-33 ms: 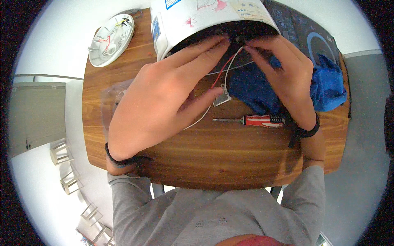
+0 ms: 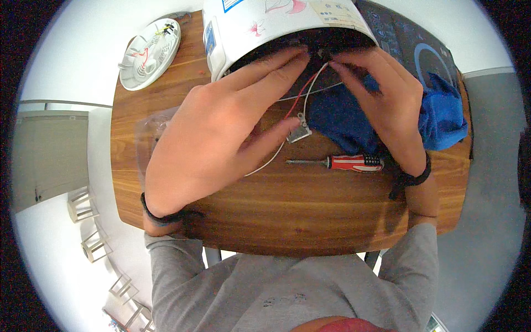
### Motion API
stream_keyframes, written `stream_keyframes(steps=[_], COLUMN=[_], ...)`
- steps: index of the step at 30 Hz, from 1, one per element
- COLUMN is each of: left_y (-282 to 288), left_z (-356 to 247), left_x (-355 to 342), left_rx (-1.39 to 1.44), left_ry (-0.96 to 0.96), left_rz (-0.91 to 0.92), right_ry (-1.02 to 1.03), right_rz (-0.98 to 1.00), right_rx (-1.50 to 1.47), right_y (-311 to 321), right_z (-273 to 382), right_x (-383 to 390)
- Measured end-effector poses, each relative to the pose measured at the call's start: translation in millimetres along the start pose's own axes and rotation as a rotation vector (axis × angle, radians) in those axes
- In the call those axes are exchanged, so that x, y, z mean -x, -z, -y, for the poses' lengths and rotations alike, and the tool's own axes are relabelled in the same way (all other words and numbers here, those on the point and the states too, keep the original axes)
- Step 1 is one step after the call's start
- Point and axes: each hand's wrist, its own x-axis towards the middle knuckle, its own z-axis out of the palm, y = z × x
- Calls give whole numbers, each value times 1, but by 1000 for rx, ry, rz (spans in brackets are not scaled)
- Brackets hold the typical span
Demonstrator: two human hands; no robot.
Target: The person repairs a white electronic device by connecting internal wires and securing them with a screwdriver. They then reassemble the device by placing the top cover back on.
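Observation:
A white appliance housing with pink flower prints, probably a rice cooker body, lies on its side, its dark open end facing me. My left hand reaches to that opening with fingers stretched out and thumb apart; its fingertips lie at the dark inside. My right hand has thumb and forefinger pinched at the upper end of a white wire by the opening. Beside it runs a red wire. Both lead down to a small metal-looking part under my left thumb. The wires' far ends are hidden in shadow.
A screwdriver with red and black handle lies on the wooden table. A blue cloth is bunched beneath my right hand. A white round slotted cover sits far left, a black panel far right, a clear plastic bag left.

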Motion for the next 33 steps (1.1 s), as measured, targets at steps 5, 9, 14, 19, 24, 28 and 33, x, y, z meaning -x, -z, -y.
stream_keyframes(steps=[5, 9, 14, 19, 24, 28, 33], left_y=[6, 7, 8, 8, 1, -2, -7], left_z=[0, 1, 1, 1, 2, -4, -6], left_x=[-1, 0, 0, 1, 1, 1, 1], left_rx=[57, 73, 72, 69, 5, -31, -33], left_ry=[8, 12, 15, 17, -29, -13, 18], left_rz=[43, 61, 71, 67, 23, 0, -24], right_ry=[87, 51, 39, 5, 40, 33, 51], right_rz=[-34, -21, -35, -27, -7, 13, 21], right_rx=[28, 15, 47, 62, 48, 49, 25], right_y=[1, 1, -2, -2, -2, -1, -1], right_z=[-4, -3, -5, -2, -4, -4, -9], right_x=[-2, -2, -1, -2, -3, -3, -2])
